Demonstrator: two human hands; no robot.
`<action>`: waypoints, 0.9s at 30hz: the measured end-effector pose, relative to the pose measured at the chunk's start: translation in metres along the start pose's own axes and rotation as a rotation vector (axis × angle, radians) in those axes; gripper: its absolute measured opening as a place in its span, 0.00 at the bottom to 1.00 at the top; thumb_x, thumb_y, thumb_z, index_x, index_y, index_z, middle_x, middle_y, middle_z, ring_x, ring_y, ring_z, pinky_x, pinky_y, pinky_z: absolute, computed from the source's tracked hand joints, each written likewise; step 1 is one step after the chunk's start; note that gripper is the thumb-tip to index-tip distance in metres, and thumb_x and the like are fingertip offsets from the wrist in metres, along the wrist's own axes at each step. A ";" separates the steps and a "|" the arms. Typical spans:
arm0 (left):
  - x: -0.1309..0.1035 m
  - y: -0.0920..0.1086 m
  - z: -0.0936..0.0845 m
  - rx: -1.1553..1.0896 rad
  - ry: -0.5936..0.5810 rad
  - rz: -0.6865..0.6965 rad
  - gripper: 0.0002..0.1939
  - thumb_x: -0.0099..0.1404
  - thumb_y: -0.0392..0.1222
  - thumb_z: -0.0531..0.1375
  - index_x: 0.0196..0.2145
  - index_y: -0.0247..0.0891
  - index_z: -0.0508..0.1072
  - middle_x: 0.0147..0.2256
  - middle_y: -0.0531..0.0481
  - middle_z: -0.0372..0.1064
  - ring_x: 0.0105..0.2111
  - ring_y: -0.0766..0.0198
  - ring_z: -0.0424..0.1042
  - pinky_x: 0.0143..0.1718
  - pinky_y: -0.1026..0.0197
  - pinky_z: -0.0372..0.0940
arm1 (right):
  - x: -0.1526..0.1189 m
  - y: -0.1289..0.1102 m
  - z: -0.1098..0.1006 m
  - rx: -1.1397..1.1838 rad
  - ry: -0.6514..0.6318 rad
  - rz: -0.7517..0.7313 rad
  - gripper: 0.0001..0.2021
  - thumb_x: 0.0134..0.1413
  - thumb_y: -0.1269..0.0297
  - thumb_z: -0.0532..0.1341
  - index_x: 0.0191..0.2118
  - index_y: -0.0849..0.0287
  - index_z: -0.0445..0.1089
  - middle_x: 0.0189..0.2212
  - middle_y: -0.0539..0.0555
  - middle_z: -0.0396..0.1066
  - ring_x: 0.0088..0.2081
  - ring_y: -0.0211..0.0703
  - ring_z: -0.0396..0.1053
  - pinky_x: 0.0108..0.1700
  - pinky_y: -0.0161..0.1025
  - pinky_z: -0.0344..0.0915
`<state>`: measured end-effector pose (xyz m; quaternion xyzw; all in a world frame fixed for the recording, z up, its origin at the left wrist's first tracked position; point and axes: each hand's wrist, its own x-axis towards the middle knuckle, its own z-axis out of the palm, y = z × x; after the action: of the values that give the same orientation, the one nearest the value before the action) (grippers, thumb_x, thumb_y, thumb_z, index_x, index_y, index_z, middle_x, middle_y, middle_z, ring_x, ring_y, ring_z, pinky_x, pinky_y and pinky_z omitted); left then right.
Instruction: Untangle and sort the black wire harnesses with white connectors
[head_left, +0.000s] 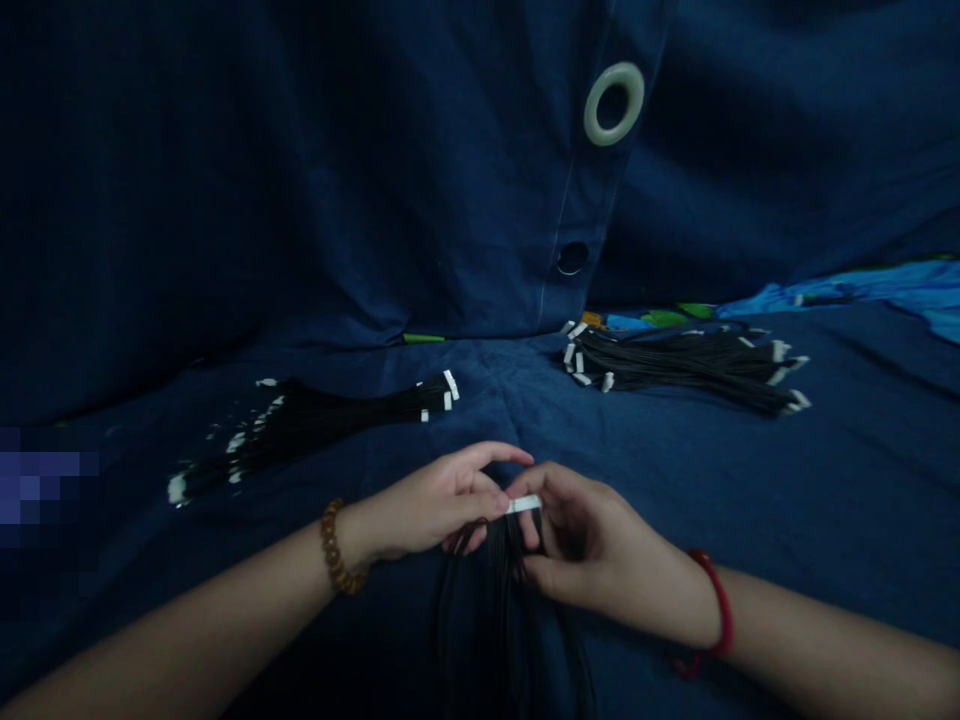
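Note:
Black cables [502, 610] hang down at the bottom centre, with a white connector [523, 504] at their top. My left hand [457, 500], with a brown bead bracelet at the wrist, pinches the connector's left end between thumb and fingers. Some thin black strands pass under those fingers. My right hand [592, 535], with a red band at the wrist, curls round the right side of the same cables, its fingertips at the connector and its thumb against the strands. The lower ends of the cables run out of view.
A black cable bundle with white ends [322, 415] lies behind my left hand. Another bundle [682, 365] lies at the back right. Dark blue cloth [847, 480] covers the surface and hangs behind, with a pale ring [614, 104]. Bright blue fabric [892, 285] shows at the right.

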<state>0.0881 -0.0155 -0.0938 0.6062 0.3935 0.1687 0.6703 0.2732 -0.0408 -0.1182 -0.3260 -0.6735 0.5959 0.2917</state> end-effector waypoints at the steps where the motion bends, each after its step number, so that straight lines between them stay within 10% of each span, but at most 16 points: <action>1: 0.000 0.000 0.000 -0.014 -0.002 -0.004 0.21 0.59 0.40 0.55 0.51 0.40 0.57 0.22 0.58 0.62 0.16 0.75 0.58 0.14 0.73 0.50 | -0.001 0.000 0.000 -0.025 0.014 -0.006 0.15 0.44 0.73 0.61 0.41 0.57 0.61 0.27 0.47 0.62 0.23 0.31 0.58 0.24 0.29 0.56; 7: 0.001 -0.006 0.003 -0.059 -0.039 0.051 0.23 0.60 0.38 0.55 0.52 0.43 0.55 0.23 0.58 0.62 0.17 0.75 0.58 0.17 0.72 0.52 | -0.001 0.000 -0.002 -0.085 0.071 -0.035 0.07 0.49 0.65 0.61 0.34 0.59 0.64 0.27 0.50 0.64 0.30 0.38 0.63 0.33 0.35 0.59; 20: 0.004 -0.013 0.007 -0.010 -0.002 0.205 0.34 0.59 0.42 0.57 0.56 0.44 0.42 0.19 0.60 0.60 0.14 0.76 0.53 0.16 0.72 0.47 | 0.013 0.003 0.005 0.288 0.042 0.095 0.15 0.47 0.56 0.60 0.25 0.59 0.55 0.19 0.46 0.62 0.18 0.30 0.60 0.20 0.29 0.55; 27: 0.003 -0.010 0.010 -0.242 0.061 -0.030 0.12 0.60 0.46 0.54 0.39 0.38 0.59 0.18 0.60 0.57 0.15 0.77 0.50 0.16 0.72 0.46 | 0.013 0.005 0.003 0.285 0.103 0.104 0.15 0.47 0.55 0.60 0.27 0.60 0.55 0.17 0.44 0.61 0.17 0.29 0.59 0.17 0.27 0.55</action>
<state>0.0947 -0.0223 -0.1043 0.5095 0.3994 0.2231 0.7288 0.2635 -0.0323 -0.1231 -0.3459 -0.5485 0.6821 0.3381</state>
